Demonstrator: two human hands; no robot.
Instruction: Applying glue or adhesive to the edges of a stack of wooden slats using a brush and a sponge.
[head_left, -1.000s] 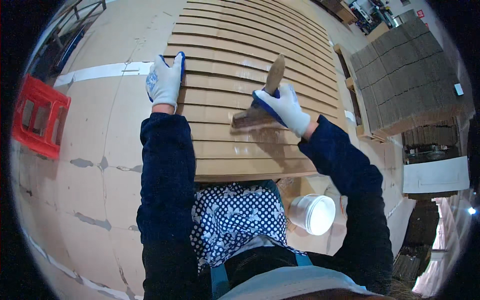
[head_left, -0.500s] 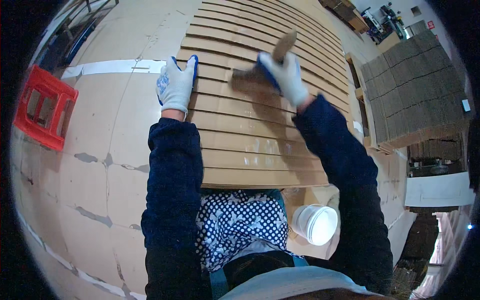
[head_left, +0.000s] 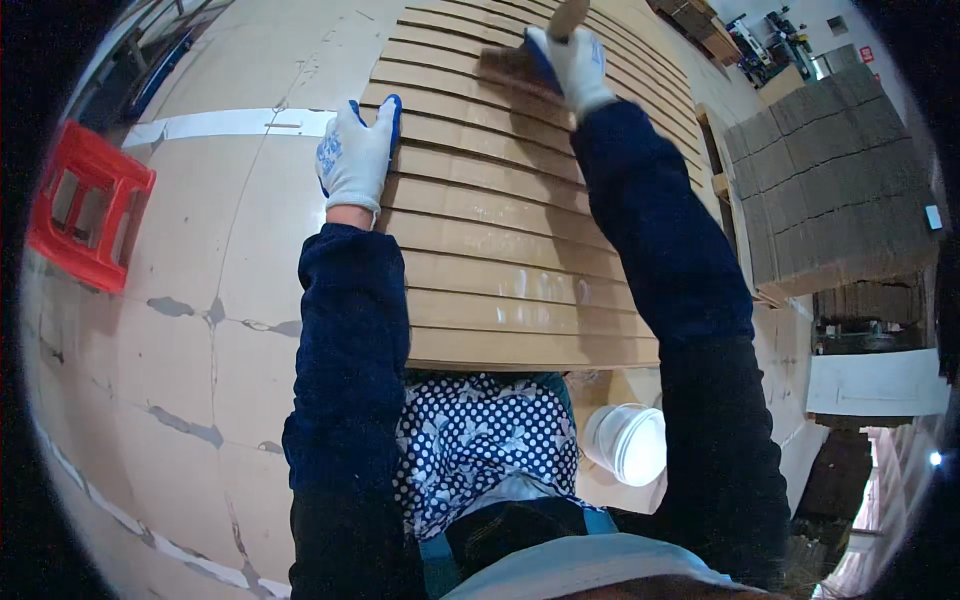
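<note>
Overlapping brown cardboard sheets (head_left: pixel 500 270) lie in front of me, staggered so their edges form parallel strips, with shiny wet streaks on the nearer ones. My right hand (head_left: pixel 580 72), in a white and blue glove, is closed around a wide brush (head_left: pixel 568 18) over the far part of the sheets. The brush's wooden handle sticks up beyond my hand, while its dark, blurred head points left, low over the cardboard. At the sheets' left edge lies my left hand (head_left: pixel 357 158), gloved alike, its thumb and fingers apart and nothing held.
A white bucket (head_left: pixel 628 445) stands on the floor near my right side. To the left is a red plastic stool (head_left: pixel 88 205). Stacked cardboard (head_left: pixel 825 175) rises on a pallet at the right. Dark metal framing (head_left: pixel 150 65) stands at the far left.
My right hand has carried the brush away from me, toward the far end of the sheets. My left hand has stayed at the left edge with almost no movement.
</note>
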